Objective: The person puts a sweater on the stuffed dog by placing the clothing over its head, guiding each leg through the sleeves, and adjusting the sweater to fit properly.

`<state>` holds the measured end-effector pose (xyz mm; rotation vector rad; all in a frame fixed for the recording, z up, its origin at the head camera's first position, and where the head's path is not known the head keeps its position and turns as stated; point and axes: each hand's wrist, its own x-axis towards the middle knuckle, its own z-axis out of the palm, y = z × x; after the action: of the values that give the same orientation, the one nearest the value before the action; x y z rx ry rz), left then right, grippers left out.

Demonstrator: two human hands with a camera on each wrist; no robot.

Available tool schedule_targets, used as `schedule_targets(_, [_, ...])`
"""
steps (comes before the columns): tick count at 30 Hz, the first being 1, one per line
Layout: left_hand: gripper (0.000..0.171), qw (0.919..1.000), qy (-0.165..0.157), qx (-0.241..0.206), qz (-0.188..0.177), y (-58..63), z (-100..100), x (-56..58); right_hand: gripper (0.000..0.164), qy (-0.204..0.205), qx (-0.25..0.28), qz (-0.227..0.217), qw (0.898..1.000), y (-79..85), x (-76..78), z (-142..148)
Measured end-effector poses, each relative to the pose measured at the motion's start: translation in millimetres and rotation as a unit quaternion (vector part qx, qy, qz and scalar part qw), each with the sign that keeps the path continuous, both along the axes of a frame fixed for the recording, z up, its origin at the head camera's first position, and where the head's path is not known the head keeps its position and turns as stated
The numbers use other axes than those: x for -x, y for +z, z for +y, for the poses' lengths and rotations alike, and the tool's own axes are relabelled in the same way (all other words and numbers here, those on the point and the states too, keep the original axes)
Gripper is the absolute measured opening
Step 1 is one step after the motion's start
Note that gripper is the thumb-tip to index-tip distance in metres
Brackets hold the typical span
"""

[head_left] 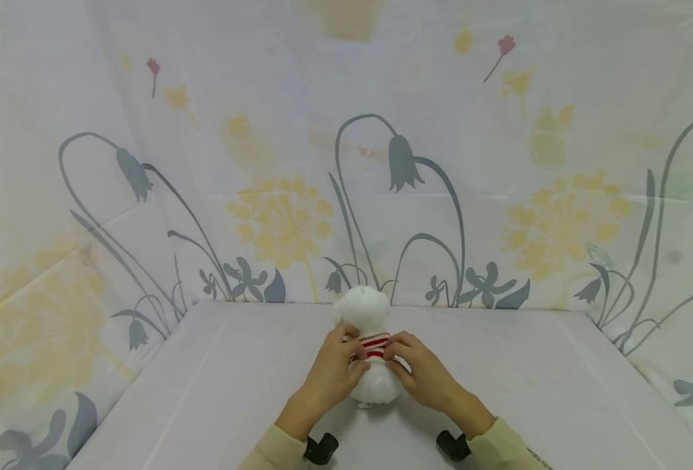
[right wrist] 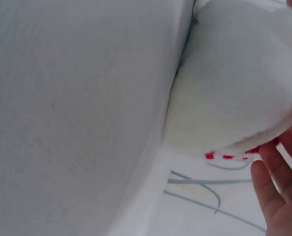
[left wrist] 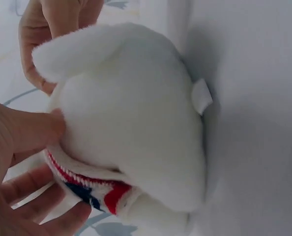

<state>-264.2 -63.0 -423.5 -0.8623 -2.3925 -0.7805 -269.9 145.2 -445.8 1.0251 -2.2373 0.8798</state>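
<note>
A white plush toy (head_left: 375, 384) sits upright on the table, wearing a small knitted sweater (head_left: 374, 344) with red and white stripes. In the left wrist view the sweater (left wrist: 89, 189) also shows dark blue patches, and a white tag (left wrist: 201, 97) sticks out near the toy's base. From the left, my left hand (head_left: 337, 365) pinches the sweater's edge between thumb and fingers. My right hand (head_left: 425, 375) holds the opposite side of the sweater the same way. In the right wrist view, the plush body (right wrist: 234, 78) hides much of the sweater.
The toy stands on a table (head_left: 234, 385) covered in pale cloth. Behind it and at both sides hangs a white curtain (head_left: 287, 150) printed with grey and yellow flowers. Black wrist camera mounts (head_left: 322, 449) sit under both forearms.
</note>
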Motion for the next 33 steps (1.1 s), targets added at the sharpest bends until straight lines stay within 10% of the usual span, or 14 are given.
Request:
schedule_targets(7, [0.02,0.9928,-0.063,0.043,-0.093,7.3,-12,-5.1,0.019,0.039,-0.078,-0.123,0.989,14.2,-7.8,10])
schedule_targets(12, [0.022,0.9933,-0.05,0.06,-0.085,1.7,-10,-7.0,0.019,0.056,-0.1,-0.186,0.976,20.1,-10.7,17])
schedule_targets(18, [0.03,0.9985,0.026,0.043,-0.024,-8.5,-9,-11.4,0.02,0.019,-0.1,-0.178,0.979,10.5,-6.1,21])
schedule_targets(33, [0.024,0.9892,-0.031,0.081,-0.118,-9.6,-16,-4.6,0.014,0.016,-0.108,-0.165,0.98,2.6,-0.8,27])
